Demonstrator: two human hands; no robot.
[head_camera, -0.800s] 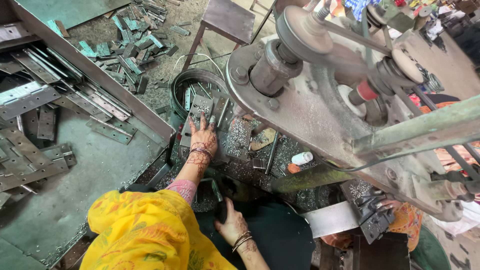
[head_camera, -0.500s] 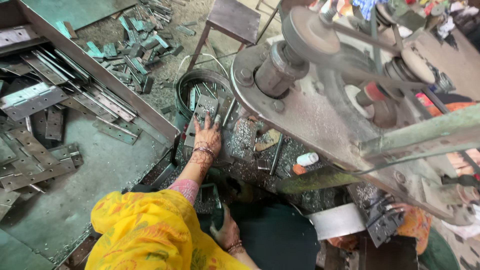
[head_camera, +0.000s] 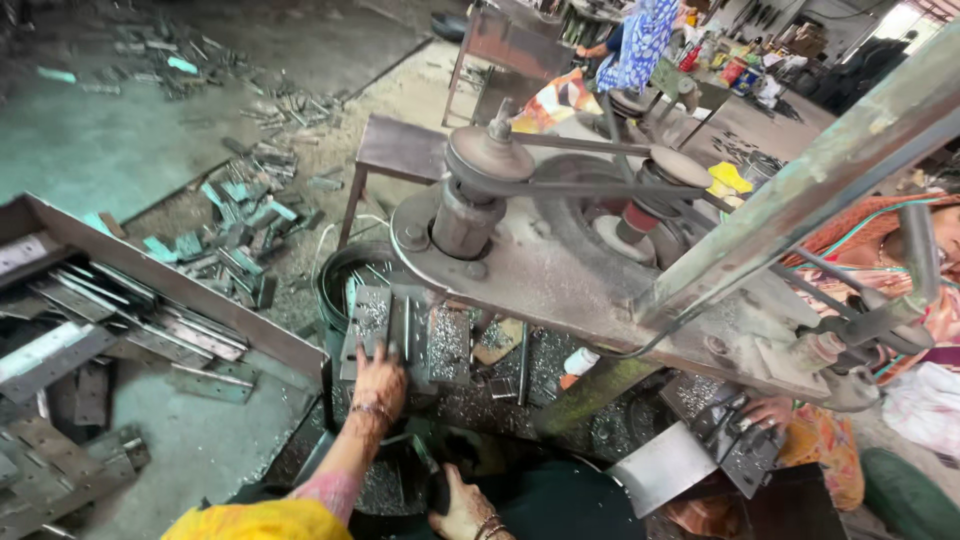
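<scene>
Left hand (head_camera: 380, 378) lies flat, fingers spread, on a perforated grey metal plate (head_camera: 408, 335) — right hand (head_camera: 462, 505) curls around a dark tray's (head_camera: 385, 490) edge.

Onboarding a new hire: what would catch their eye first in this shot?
Probably the big belt-driven machine filling the centre, its pulleys and grey plate dusted with metal filings. Just below it, the person's left hand rests flat on a perforated metal plate, while the right hand sits low by a dark tray. At far left, metal strips lie piled.

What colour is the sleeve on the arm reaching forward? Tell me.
Yellow; the sleeve shows best in the head view, at the bottom edge.
</scene>
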